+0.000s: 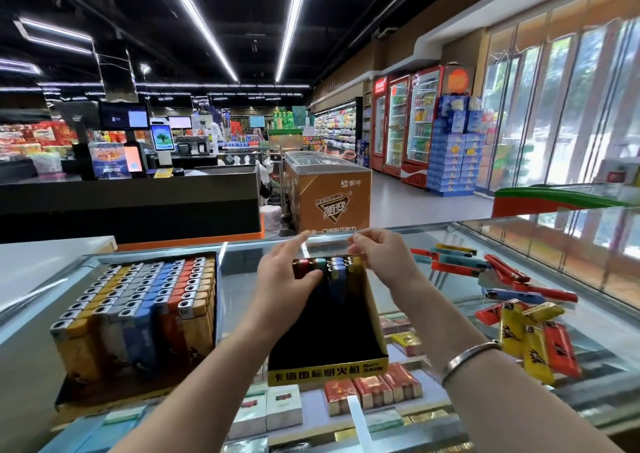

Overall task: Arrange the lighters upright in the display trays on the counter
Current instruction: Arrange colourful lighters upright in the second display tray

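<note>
Here, left to right: a full display tray [138, 317] of upright lighters on the glass counter [519, 244]; the left hand [287, 279], thumb pressed on the few upright lighters [329, 267] at the far end of a nearly empty tray [329, 371]; the right hand [384, 251], fingertips pinched together above them; loose lighters [519, 314] lying flat.

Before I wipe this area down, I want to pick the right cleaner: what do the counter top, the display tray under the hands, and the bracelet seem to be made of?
Counter top: clear glass, glossy; windows reflect in it and packs show beneath.
Display tray: likely printed cardboard, thin folded walls, black inside, yellow front.
Bracelet: looks like silver-toned metal with a bright sheen.
</note>
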{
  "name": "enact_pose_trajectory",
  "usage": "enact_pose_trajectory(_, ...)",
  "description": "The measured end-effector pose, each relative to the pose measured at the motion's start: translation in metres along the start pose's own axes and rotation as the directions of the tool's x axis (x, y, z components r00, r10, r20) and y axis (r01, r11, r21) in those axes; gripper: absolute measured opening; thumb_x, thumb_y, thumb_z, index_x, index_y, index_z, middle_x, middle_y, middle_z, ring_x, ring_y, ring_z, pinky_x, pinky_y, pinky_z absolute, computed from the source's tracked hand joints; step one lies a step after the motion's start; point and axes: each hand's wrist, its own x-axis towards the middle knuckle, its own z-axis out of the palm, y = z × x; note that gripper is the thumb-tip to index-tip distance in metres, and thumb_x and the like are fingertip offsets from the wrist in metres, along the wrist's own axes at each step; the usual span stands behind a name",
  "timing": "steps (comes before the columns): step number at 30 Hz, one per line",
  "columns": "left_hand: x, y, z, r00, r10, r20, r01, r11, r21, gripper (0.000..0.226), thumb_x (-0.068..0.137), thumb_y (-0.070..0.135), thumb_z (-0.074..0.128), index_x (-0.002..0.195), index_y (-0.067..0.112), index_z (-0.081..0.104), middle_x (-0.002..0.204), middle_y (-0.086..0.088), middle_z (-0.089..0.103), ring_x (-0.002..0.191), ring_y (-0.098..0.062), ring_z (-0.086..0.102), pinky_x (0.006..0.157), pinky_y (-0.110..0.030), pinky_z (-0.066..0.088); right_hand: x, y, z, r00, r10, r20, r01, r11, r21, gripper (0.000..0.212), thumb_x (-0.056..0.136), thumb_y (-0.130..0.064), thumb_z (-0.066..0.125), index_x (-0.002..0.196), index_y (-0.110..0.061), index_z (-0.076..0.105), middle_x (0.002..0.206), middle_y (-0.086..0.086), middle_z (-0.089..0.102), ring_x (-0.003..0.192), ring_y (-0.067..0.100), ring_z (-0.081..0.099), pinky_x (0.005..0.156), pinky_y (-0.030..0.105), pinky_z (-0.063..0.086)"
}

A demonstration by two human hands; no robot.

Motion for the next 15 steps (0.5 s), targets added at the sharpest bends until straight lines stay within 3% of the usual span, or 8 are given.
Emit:
enact_pose_trajectory(2, 0.003, 0.000, 0.002, 0.997, -0.067, -0.033, 0.067, 0.998, -0.002, 0.063, 0.085, 0.017, 0.064, 0.140, 0.025, 0.034, 0.136, 0.005, 0.041, 0.127, -0.016, 0.036, 0.107, -0.042, 0.034, -0.003, -0.004, -0.020, 0.992, -0.117, -0.041, 0.106, 0.973, -0.205, 0.017, 0.095, -0.017, 0.049, 0.085, -0.011, 0.062, 0.076, 0.002, 0.060, 0.073, 0.014, 0.055, 0.064, 0.024, 0.044)
enact_pose_trajectory(4, 0.005, 0.000, 0.005, 0.987, -0.160, -0.023, 0.157, 0.982, -0.104, 0.060, 0.087, 0.010, 0.060, 0.139, 0.022, 0.034, 0.136, -0.002, 0.042, 0.123, -0.021, 0.042, 0.102, -0.045, 0.041, -0.004, -0.006, -0.051, 0.990, -0.135, -0.038, 0.097, 0.851, -0.516, 0.018, 0.093, -0.019, 0.051, 0.083, -0.008, 0.061, 0.071, 0.001, 0.057, 0.067, 0.014, 0.053, 0.060, 0.027, 0.042)
enact_pose_trajectory(7, 0.005, 0.000, 0.008, 0.974, -0.227, -0.009, 0.220, 0.953, -0.207, 0.052, 0.087, 0.000, 0.052, 0.132, 0.023, 0.040, 0.121, -0.002, 0.049, 0.105, -0.019, 0.053, 0.084, -0.037, 0.053, -0.011, -0.010, -0.103, 0.992, 0.107, -0.066, -0.112, 0.518, -0.848, 0.031, 0.090, -0.032, 0.053, 0.068, -0.010, 0.053, 0.062, 0.004, 0.052, 0.055, 0.017, 0.048, 0.050, 0.026, 0.036)
enact_pose_trajectory(9, 0.006, -0.002, 0.008, 0.965, -0.259, -0.027, 0.245, 0.938, -0.244, 0.044, 0.087, 0.001, 0.051, 0.123, 0.025, 0.043, 0.105, 0.002, 0.053, 0.093, -0.016, 0.057, 0.071, -0.028, 0.053, -0.021, -0.009, -0.132, 0.955, 0.246, -0.166, -0.237, 0.293, -0.926, 0.039, 0.091, -0.044, 0.051, 0.068, -0.012, 0.052, 0.063, 0.002, 0.053, 0.052, 0.014, 0.048, 0.046, 0.025, 0.037)
enact_pose_trajectory(11, 0.007, -0.005, 0.009, 0.954, -0.296, -0.045, 0.276, 0.928, -0.251, 0.029, 0.087, 0.006, 0.053, 0.109, 0.025, 0.046, 0.094, 0.001, 0.056, 0.083, -0.016, 0.059, 0.063, -0.028, 0.052, -0.033, -0.005, -0.154, 0.901, 0.341, -0.268, -0.331, 0.142, -0.933, 0.048, 0.089, -0.055, 0.049, 0.083, -0.009, 0.060, 0.070, 0.001, 0.055, 0.057, 0.012, 0.051, 0.048, 0.023, 0.039)
enact_pose_trajectory(13, 0.007, -0.007, 0.009, 0.942, -0.336, -0.023, 0.317, 0.908, -0.275, 0.019, 0.088, 0.012, 0.054, 0.101, 0.025, 0.047, 0.090, -0.002, 0.058, 0.078, -0.016, 0.061, 0.055, -0.025, 0.048, -0.045, 0.000, -0.166, 0.828, 0.461, -0.319, -0.387, 0.058, -0.920, 0.067, 0.085, -0.067, 0.043, 0.114, -0.008, 0.058, 0.090, 0.001, 0.060, 0.068, 0.013, 0.053, 0.061, 0.025, 0.045)
enact_pose_trajectory(15, 0.006, -0.009, 0.010, 0.936, -0.352, -0.010, 0.334, 0.899, -0.284, 0.014, 0.089, 0.016, 0.055, 0.098, 0.025, 0.048, 0.087, -0.002, 0.058, 0.075, -0.015, 0.060, 0.052, -0.023, 0.045, -0.052, 0.007, -0.169, 0.761, 0.559, -0.329, -0.428, 0.052, -0.902, 0.083, 0.082, -0.073, 0.037, 0.134, -0.009, 0.045, 0.125, 0.009, 0.056, 0.091, 0.020, 0.056, 0.080, 0.031, 0.046)
